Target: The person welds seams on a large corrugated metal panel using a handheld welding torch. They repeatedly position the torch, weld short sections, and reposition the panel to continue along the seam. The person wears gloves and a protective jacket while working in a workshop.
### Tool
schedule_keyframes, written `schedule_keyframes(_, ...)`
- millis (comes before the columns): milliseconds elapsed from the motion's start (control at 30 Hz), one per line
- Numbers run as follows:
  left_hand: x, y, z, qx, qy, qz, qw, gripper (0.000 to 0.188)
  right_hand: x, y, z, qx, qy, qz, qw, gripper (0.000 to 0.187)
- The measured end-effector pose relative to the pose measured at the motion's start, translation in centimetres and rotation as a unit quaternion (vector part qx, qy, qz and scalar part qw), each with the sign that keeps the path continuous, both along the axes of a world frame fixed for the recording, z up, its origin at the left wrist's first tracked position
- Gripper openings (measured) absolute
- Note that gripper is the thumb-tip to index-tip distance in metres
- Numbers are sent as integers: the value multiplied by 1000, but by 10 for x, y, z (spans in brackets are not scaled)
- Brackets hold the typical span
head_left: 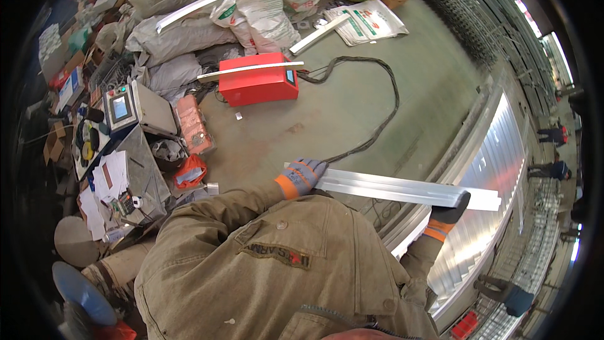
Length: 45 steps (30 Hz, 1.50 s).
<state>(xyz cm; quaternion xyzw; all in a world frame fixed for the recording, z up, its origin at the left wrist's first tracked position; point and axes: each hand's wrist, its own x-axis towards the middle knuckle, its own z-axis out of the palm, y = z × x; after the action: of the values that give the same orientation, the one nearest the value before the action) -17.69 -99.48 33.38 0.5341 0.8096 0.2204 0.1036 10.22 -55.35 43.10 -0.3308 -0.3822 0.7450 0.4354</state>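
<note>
A long, shiny silver metal profile (pixel 385 187) lies across in front of my body, held at both ends. My left hand (pixel 303 175), in a grey glove with an orange cuff, is closed around its left end. Near the right end, my right hand (pixel 450 209) grips the profile with dark-coated fingers over its edge; part of that hand is hidden. To the right and below my right hand spreads a large stack of similar shiny metal profiles (pixel 481 179).
Ahead stands a red box-shaped machine (pixel 258 82) with a white strip across it; a black cable (pixel 396 97) loops over the floor. White sacks (pixel 261 16) pile up beyond. At left are a control box with a screen (pixel 143 108) and papers (pixel 111 177). People (pixel 553 170) stand far right.
</note>
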Motion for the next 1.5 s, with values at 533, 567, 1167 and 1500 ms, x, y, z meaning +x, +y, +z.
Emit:
schedule_keyframes(533,-39,72,-8,10,-88,210,974,88,-244,78,3,-32,56,178,982,63)
schedule_keyframes(567,-48,81,-1,66,-113,213,968,88,-252,70,16,-31,107,260,959,64)
schedule_keyframes(1167,-352,124,-72,64,-388,218,893,95,-585,-49,-69,437,-366,376,730,81)
schedule_keyframes(1500,-374,-158,-228,-91,-344,594,722,71,-767,-63,-208,531,-494,458,514,90)
